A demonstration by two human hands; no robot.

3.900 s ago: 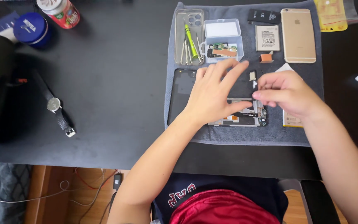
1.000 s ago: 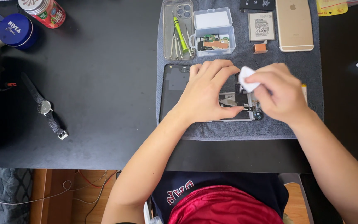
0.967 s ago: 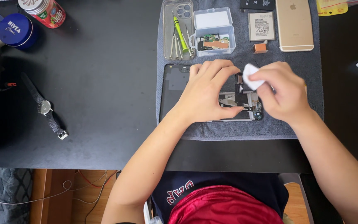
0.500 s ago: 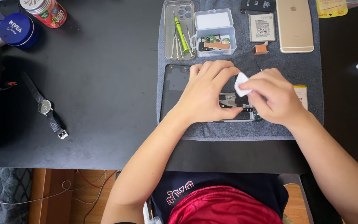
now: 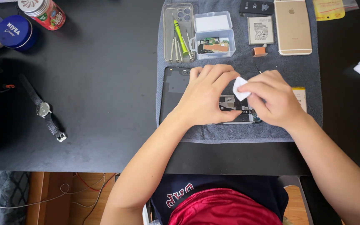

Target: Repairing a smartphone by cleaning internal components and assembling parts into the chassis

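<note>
left hand pressed flat, pinning the opened phone; right hand pinches a white wipe at its 10 o'clock. I'd dab lightly, keep that frame steady

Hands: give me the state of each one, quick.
Left hand: open, fingers spread flat on the opened black phone.
Right hand: closed, pinching a small white wipe.

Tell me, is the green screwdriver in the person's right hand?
No, the green screwdriver lies in the clear phone case, while the right hand pinches a small white piece.
</note>
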